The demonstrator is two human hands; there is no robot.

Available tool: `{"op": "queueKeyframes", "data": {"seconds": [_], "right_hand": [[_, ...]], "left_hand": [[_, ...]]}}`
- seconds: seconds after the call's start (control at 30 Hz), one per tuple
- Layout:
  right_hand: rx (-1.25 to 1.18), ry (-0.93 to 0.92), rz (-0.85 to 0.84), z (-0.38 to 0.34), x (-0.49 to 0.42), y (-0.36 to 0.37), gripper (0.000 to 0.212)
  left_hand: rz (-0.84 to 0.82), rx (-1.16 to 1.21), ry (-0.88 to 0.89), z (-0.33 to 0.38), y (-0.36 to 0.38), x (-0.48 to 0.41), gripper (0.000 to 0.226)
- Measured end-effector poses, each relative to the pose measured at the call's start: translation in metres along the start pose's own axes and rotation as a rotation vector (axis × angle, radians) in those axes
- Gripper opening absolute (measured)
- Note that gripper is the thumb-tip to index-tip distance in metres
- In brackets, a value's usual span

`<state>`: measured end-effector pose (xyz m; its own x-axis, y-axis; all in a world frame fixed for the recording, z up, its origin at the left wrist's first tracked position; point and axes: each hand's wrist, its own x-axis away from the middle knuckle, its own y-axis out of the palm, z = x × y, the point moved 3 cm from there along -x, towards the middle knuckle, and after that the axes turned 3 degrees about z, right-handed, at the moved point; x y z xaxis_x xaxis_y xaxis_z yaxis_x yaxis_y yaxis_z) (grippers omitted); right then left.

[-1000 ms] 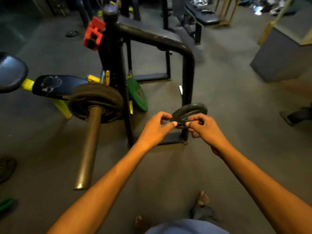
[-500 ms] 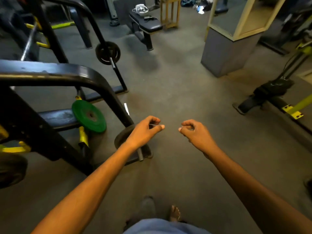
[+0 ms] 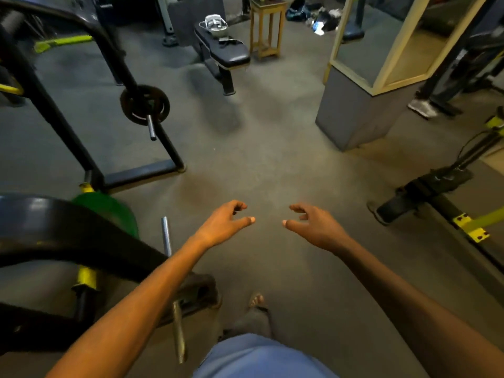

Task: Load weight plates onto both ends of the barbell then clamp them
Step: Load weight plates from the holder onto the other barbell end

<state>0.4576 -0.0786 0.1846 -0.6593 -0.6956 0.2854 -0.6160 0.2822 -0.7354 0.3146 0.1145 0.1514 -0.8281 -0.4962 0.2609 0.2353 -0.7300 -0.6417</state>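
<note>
My left hand (image 3: 222, 223) and right hand (image 3: 313, 226) hang empty, fingers loosely spread over the grey floor (image 3: 272, 165); the round black iron weight plate (image 3: 145, 105) sits on its peg, presumably stored for loading.

No readable text, brand, number or sign anywhere. Nothing legible on the green plate (image 3: 109, 214), smeared by motion, nor on the dark plate (image 3: 146, 105) hung on the far rack. Yellow brackets (image 3: 470, 227) on the machine at right plain, with only small dark spots, perhaps bolts, too blurred to tell. No print to be made out on the white item (image 3: 215, 24) on the padded surface (image 3: 231, 53), nor on the clutter (image 3: 319, 16) on the floor at the far end.
</note>
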Motion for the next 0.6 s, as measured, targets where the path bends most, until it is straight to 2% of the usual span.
{"op": "queueKeyframes", "data": {"seconds": [0.1,0.3,0.6], "right_hand": [[0.061,-0.047,-0.012,-0.005,-0.065,-0.034,0.065],[0.065,-0.122,-0.027,-0.025,-0.205,-0.084,0.061],[0.012,-0.280,-0.120,-0.059,-0.459,-0.127,0.056]], "left_hand": [[-0.031,-0.054,0.041,0.021,-0.014,-0.066,0.059],[0.043,-0.026,0.040,0.041,-0.064,-0.173,0.055],[0.239,0.091,-0.139,0.032,-0.126,-0.375,0.048]]}}
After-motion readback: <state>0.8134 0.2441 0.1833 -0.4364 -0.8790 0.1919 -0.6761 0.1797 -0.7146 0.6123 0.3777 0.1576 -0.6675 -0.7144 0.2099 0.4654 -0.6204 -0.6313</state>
